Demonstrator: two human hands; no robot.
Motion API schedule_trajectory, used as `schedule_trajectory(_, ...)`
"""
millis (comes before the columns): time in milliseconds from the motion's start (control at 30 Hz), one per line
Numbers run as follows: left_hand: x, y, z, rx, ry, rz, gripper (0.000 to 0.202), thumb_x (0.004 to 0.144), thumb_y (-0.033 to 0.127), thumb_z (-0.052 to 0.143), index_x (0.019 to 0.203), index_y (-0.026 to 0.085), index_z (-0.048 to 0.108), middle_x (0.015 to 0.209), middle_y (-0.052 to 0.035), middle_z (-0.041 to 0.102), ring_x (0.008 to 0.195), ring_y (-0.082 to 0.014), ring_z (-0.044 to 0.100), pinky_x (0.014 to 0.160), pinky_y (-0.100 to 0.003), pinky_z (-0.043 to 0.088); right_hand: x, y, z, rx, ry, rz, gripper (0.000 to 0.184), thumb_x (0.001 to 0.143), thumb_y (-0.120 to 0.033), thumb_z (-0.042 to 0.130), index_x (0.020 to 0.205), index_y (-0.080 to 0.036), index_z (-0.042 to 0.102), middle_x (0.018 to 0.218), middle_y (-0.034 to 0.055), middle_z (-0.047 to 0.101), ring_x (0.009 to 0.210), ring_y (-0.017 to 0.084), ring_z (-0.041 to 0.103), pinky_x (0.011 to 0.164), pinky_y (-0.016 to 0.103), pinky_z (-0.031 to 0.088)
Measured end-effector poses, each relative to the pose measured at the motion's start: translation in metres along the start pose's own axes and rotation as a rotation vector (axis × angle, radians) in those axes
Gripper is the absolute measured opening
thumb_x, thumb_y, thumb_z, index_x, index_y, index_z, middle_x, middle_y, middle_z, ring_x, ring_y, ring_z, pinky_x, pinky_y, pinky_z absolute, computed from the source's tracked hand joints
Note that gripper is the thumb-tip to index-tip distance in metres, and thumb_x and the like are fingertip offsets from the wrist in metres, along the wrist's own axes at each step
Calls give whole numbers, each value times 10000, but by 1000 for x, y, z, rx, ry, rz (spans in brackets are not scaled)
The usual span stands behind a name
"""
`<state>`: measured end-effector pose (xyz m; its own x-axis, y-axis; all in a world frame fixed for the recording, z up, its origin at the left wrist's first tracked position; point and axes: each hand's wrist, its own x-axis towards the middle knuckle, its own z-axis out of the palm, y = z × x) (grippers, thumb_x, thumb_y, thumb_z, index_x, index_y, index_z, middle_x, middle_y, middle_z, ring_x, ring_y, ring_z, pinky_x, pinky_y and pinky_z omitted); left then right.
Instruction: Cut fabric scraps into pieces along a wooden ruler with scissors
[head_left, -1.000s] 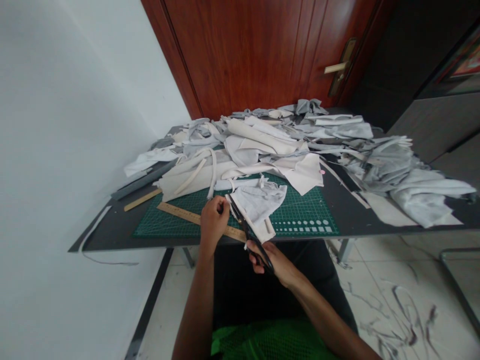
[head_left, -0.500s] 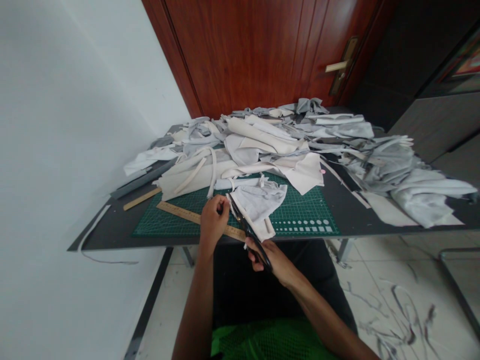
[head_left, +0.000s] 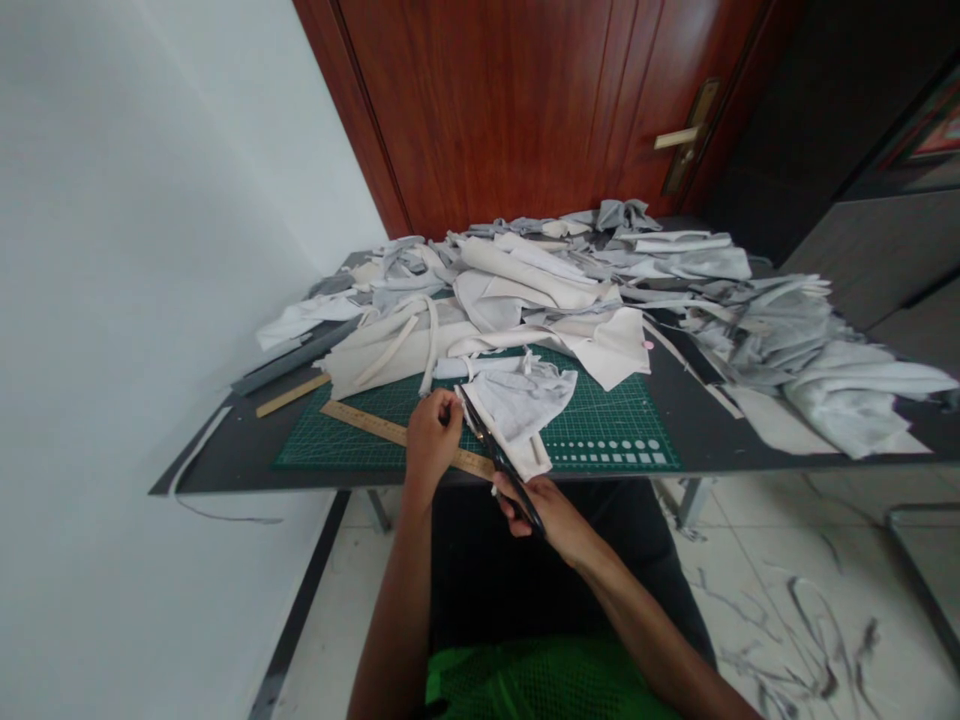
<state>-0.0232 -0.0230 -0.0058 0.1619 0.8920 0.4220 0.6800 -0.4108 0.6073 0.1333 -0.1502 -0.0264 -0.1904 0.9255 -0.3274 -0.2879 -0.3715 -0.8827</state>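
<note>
My right hand (head_left: pixel 536 510) grips the handles of black scissors (head_left: pixel 501 462) at the table's front edge. The blades point up and left along the edge of a pale grey and white piece of fabric (head_left: pixel 517 400). My left hand (head_left: pixel 435 430) is closed in a pinch beside the blade tips, at the fabric's left corner. What lies between its fingers is mostly hidden, though the fabric's corner meets them. Under the left hand passes a wooden ruler (head_left: pixel 367 422), lying on a green cutting mat (head_left: pixel 600 400).
Heaps of grey and cream fabric (head_left: pixel 525 270) cover the table's back, with another pile (head_left: pixel 810 350) at the right. A second wooden strip (head_left: pixel 292 395) lies at left. Behind stands a brown door (head_left: pixel 495 110); a white wall (head_left: pixel 187 200) borders the left. Scraps (head_left: pixel 810 640) litter the floor.
The whole view has shifted slightly to the left, so things appear a little further right. Hands, scissors and fabric keep nearly the same positions relative to one another.
</note>
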Motion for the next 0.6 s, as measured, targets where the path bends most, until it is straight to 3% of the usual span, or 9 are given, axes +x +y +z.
schedule_trajectory(300,0,-2,1,5,7,-2,173,948,294,518,793,231,561,735,12,593,715,-179,562,705,-297,393,-2,-2,1,-27,-2,-27,640,669,-750,803,596,-179,523,541,-57,441,462,50,351,427,224,259)
schedule_trajectory(600,0,-3,1,-3,10,9,178,945,265,516,773,233,546,734,14,595,728,-178,573,711,-293,407,8,17,-6,-95,15,-44,650,757,-760,739,569,-172,534,512,-44,442,445,46,340,433,229,261)
